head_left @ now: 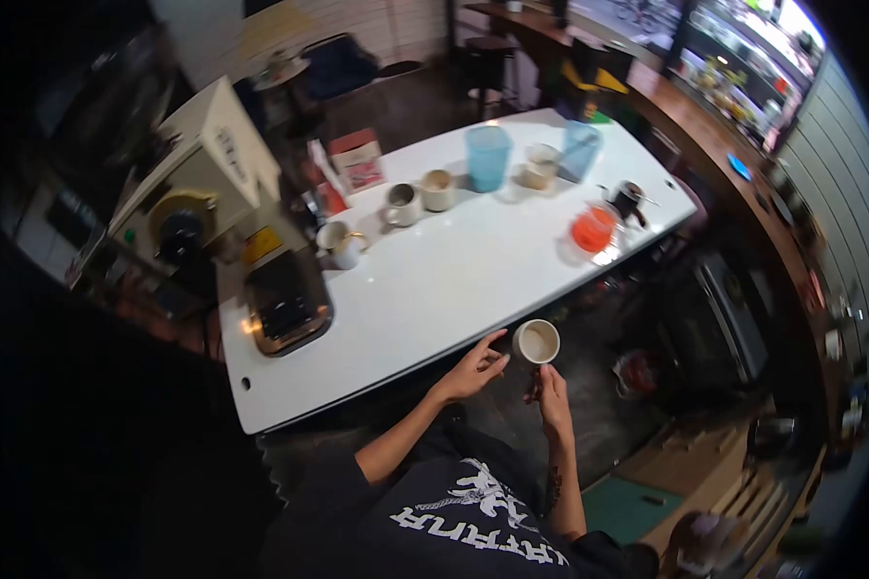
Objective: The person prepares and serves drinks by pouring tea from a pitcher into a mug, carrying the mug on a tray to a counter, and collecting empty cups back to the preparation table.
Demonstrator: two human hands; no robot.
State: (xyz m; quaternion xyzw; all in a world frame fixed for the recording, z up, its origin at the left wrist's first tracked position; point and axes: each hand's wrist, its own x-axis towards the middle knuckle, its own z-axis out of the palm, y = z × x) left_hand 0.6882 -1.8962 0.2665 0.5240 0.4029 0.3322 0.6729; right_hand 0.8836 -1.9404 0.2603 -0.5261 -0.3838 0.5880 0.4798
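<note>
Just off the front edge of the white table, my right hand is closed on the handle of a pale mug. The mug is upright, and its inside looks light beige; I cannot tell whether that is a drink or the bare bottom. To the left of the mug, my left hand has its fingers apart and stretched toward the rim, holding nothing. Whether a fingertip touches the mug is hard to tell.
On the white table stand several mugs, a blue pitcher, a second blue pitcher, an orange-red container and a red-and-white bag. A beige machine stands left; a wooden counter runs along the right.
</note>
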